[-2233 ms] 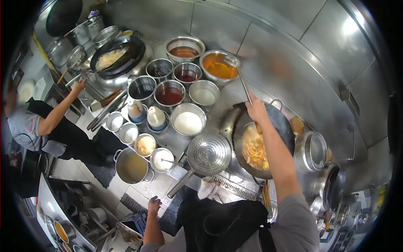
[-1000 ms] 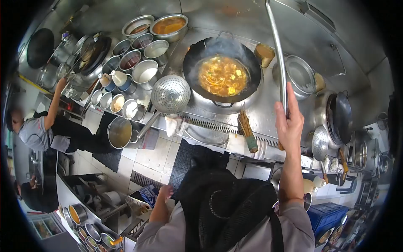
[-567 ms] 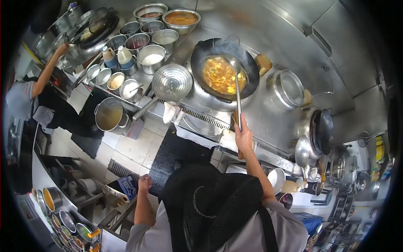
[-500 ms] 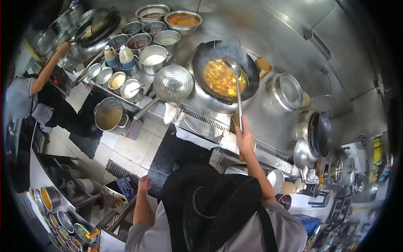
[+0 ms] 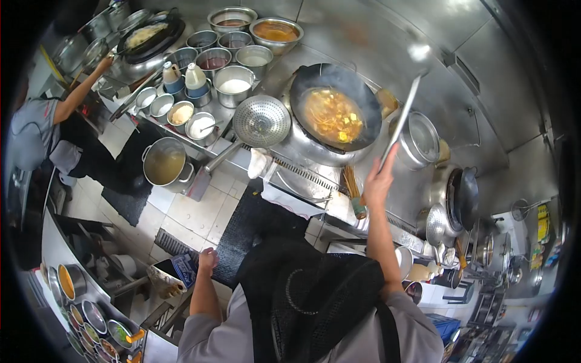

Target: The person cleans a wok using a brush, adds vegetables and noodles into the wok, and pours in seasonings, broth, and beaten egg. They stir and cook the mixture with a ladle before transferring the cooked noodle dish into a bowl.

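My right hand [image 5: 380,181] is wrapped around the handle of a long metal ladle [image 5: 400,118], raised to the right of the wok. The ladle's head is blurred against the steel back wall. A dark wok [image 5: 370,136] sits tilted on the burner, holding steaming orange-brown broth with noodle-like strands and yellow chunks [image 5: 333,115]. Low at my side hangs my left hand [image 5: 207,259], fingers curled in, with nothing seen in it. Left of the wok rests a perforated strainer [image 5: 261,121], its handle reaching over the counter edge.
Metal pots of white, dark and orange contents, including a pot of white powder [image 5: 233,85], crowd the counter's left. A bamboo brush [image 5: 353,190] lies at the front edge. A stockpot [image 5: 166,163] stands below. Another person [image 5: 36,133] works at a far-left wok.
The ladle has come up out of the wok and swung right with my right hand. My left hand stays low. The other person's wok now shows pale food more plainly.
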Tool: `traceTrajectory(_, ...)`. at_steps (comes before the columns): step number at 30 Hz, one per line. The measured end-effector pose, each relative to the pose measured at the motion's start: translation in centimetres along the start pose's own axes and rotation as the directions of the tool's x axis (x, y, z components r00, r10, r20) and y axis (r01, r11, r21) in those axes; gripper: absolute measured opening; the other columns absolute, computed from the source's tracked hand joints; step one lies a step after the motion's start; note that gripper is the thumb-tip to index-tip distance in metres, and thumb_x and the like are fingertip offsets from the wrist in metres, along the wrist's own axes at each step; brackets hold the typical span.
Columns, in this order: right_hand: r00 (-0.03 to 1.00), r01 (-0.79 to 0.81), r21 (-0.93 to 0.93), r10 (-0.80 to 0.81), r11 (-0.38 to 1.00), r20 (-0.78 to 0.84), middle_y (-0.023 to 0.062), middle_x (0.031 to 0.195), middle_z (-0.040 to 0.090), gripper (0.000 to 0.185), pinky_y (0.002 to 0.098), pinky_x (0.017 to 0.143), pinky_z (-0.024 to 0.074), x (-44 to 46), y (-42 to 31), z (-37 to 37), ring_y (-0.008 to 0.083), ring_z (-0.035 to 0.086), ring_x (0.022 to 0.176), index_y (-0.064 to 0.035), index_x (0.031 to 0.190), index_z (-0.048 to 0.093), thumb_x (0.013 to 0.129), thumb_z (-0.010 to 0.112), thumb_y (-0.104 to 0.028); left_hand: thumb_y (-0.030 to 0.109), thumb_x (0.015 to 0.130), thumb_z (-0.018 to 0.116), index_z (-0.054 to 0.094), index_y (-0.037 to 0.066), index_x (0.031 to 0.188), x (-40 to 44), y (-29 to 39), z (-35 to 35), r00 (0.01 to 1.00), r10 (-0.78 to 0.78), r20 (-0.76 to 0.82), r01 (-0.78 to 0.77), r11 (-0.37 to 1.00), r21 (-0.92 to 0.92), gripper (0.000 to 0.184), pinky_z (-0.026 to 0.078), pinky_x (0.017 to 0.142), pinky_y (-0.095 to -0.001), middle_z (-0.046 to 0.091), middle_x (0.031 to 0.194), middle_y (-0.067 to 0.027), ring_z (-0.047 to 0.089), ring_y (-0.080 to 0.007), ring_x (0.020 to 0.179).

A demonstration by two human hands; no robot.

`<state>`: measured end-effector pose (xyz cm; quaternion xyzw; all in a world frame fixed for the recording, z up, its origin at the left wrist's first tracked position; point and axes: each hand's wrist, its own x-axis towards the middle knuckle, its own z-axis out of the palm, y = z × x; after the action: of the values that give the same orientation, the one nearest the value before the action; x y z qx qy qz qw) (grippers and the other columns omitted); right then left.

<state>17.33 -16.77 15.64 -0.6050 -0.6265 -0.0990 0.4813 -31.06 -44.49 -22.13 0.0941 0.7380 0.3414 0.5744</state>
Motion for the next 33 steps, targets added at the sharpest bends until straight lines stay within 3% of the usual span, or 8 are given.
traceTrajectory(3,0.744,-0.492,-0.102,0.479,0.865,0.466,0.0328,0.115,0.069,0.061,0.044,0.082,0.0548,-4.4,1.4,-1.0,0.0427,0.071,0.089,-0.0121,0.161,0.038,0.104,0.058,-0.013,0.006,0.094,0.059,0.06,0.0,0.125,-0.3,0.5,0.8,0.997,0.038,0.072,-0.037,0.999,-0.018,0.032,0.038,0.044,-0.0238,0.064,0.084,-0.0058,0.063,-0.0138,0.064)
traceTrajectory(12,0.891,-0.379,-0.187,0.412,0.906,0.192,0.0325,0.128,0.065,0.061,0.0502,0.093,0.0508,-15.7,12.7,-5.0,0.049,0.065,0.11,-0.0078,0.159,0.041,0.101,0.06,-0.015,0.01,0.096,0.059,0.061,0.007,0.125,-3.5,-4.2,-1.7,0.997,-0.054,0.051,0.046,0.987,0.152,0.029,0.04,0.048,-0.0238,0.06,0.08,-0.0005,0.06,-0.0141,0.063)
traceTrajectory(17,0.85,-0.38,-0.414,0.489,0.827,0.196,0.0318,0.12,0.068,0.061,0.0522,0.089,0.0518,-19.5,16.1,-8.0,0.0493,0.066,0.104,-0.0066,0.158,0.039,0.101,0.059,-0.013,0.017,0.094,0.063,0.071,0.009,0.105,-7.0,-8.5,-2.4,0.976,-0.21,0.053,0.214,0.971,-0.106,0.016,0.043,0.045,-0.0298,0.066,0.076,-0.0031,0.06,-0.0139,0.058)
traceTrajectory(19,0.747,-0.444,-0.498,0.615,0.745,0.253,0.032,0.12,0.068,0.061,0.0537,0.088,0.0521,-21.1,17.5,-9.0,0.0493,0.066,0.104,-0.0081,0.158,0.039,0.101,0.058,-0.014,0.019,0.094,0.062,0.07,0.009,0.105,-8.0,-10.2,-0.8,0.995,-0.103,-0.016,0.101,0.991,-0.092,0.017,0.043,0.045,-0.0317,0.065,0.075,-0.0012,0.058,-0.0137,0.056)
traceTrajectory(21,0.607,-0.478,-0.54,0.705,0.693,0.367,0.0315,0.134,0.062,0.061,0.0517,0.098,0.0519,-23.1,21.6,-8.5,0.0462,0.064,0.119,-0.0086,0.16,0.037,0.102,0.056,-0.02,0.024,0.093,0.064,0.072,0.006,0.089,-8.8,-9.7,0.5,0.959,0.272,0.082,-0.279,0.839,0.467,0.02,0.047,0.05,-0.0367,0.063,0.069,-0.0048,0.057,-0.0198,0.054)
traceTrajectory(23,0.614,-0.373,-0.524,0.627,0.766,0.48,0.0311,0.131,0.063,0.057,0.0516,0.096,0.0523,-23.4,24.4,-6.1,0.046,0.065,0.116,-0.0074,0.155,0.04,0.102,0.057,-0.02,0.027,0.089,0.066,0.075,0.003,0.089,-9.2,-9.3,1.3,0.994,0.105,0.029,-0.101,0.792,0.602,0.026,0.054,0.062,-0.0449,0.072,0.079,-0.0144,0.067,-0.0289,0.068)
traceTrajectory(25,0.649,-0.269,-0.507,0.543,0.819,0.533,0.0306,0.128,0.064,0.053,0.0514,0.094,0.0528,-22.6,25.5,-3.9,0.0458,0.065,0.113,-0.0062,0.15,0.043,0.102,0.058,-0.021,0.03,0.087,0.066,0.075,0.002,0.095,-10.8,-9.1,2.5,0.953,0.273,-0.129,-0.154,0.808,0.569,0.03,0.055,0.084,-0.0515,0.075,0.096,-0.0215,0.07,-0.0414,0.092)
traceTrajectory(33,0.788,0.05,-0.421,0.224,0.905,0.574,0.0286,0.114,0.069,0.039,0.0508,0.087,0.0548,-14.8,20.9,-1.0,0.0451,0.068,0.101,-0.0013,0.131,0.056,0.1,0.062,-0.025,0.024,0.093,0.067,0.067,0.0,0.128,-17.8,-4.8,1.6,0.909,0.28,-0.308,-0.118,0.884,0.453,0.043,0.055,0.1,-0.0437,0.073,0.12,-0.022,0.069,-0.0342,0.116)
